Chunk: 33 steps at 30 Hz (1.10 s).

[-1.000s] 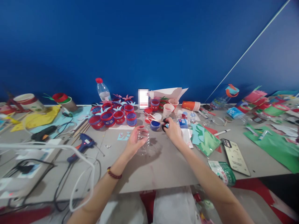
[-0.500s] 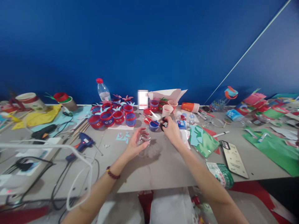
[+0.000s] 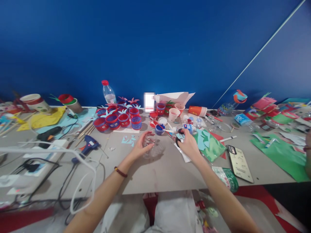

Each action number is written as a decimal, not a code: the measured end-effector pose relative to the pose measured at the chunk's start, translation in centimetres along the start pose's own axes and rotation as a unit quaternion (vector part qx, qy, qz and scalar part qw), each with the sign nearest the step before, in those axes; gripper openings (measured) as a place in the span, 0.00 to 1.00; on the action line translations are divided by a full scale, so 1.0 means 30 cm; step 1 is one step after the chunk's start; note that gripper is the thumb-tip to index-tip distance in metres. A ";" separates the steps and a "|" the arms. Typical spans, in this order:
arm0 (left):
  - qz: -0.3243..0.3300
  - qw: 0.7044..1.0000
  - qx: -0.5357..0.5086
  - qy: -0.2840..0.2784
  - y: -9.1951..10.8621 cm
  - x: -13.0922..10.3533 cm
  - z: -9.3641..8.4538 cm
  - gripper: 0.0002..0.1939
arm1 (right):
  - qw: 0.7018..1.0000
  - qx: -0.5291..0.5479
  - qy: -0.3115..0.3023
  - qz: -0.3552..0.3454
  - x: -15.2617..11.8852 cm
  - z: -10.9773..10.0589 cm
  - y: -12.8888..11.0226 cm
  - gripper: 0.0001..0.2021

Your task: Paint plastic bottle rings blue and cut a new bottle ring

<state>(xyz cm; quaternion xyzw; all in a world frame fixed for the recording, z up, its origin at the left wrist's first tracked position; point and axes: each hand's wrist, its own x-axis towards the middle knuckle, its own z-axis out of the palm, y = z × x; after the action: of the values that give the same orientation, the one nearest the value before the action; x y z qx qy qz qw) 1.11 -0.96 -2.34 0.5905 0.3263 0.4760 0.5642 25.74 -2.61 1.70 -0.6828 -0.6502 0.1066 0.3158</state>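
My left hand (image 3: 142, 145) curves its thumb and fingers around a clear plastic bottle piece (image 3: 156, 151) that rests on the table. My right hand (image 3: 188, 142) grips black-handled scissors (image 3: 180, 132), their blades pointing left, beside a clear bottle with a blue label (image 3: 188, 128). Between and beyond the hands stands a small pot of blue paint (image 3: 159, 130), with a brush leaning across it. A pot of red paint (image 3: 153, 115) and a round white lid (image 3: 162, 121) are just behind. Light-blue paper scraps (image 3: 128, 140) lie left of my left hand.
Several red-and-blue painted cups (image 3: 111, 122) stand at the back left near an upright water bottle (image 3: 109, 94). A blue glue gun (image 3: 87, 145) and a power strip (image 3: 40, 166) with cables occupy the left. A phone (image 3: 240, 163) and green paper (image 3: 279, 155) lie right.
My right hand has moved right and nearer me with the scissors, away from the blue paint pot. My left hand stays at the plastic piece. Part of another person's arm appears at the right edge.
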 end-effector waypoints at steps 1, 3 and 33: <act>-0.004 1.000 -0.003 0.000 0.000 -0.003 -0.003 0.28 | 1.000 0.022 0.017 0.002 -0.012 -0.014 -0.003 0.18; -0.015 1.000 -0.005 -0.002 0.005 -0.010 -0.006 0.28 | 0.996 0.067 0.053 0.014 -0.047 -0.041 -0.003 0.18; -0.079 0.978 -0.099 0.166 0.178 -0.230 -0.022 0.38 | 0.976 -0.056 -0.209 0.013 -0.298 0.072 -0.085 0.03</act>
<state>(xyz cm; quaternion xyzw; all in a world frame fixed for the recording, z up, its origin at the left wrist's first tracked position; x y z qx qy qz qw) -2.61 -7.89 1.47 0.4175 0.4120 0.5513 0.5934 21.27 -10.64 -0.90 -0.6704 -0.6979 0.2141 0.1328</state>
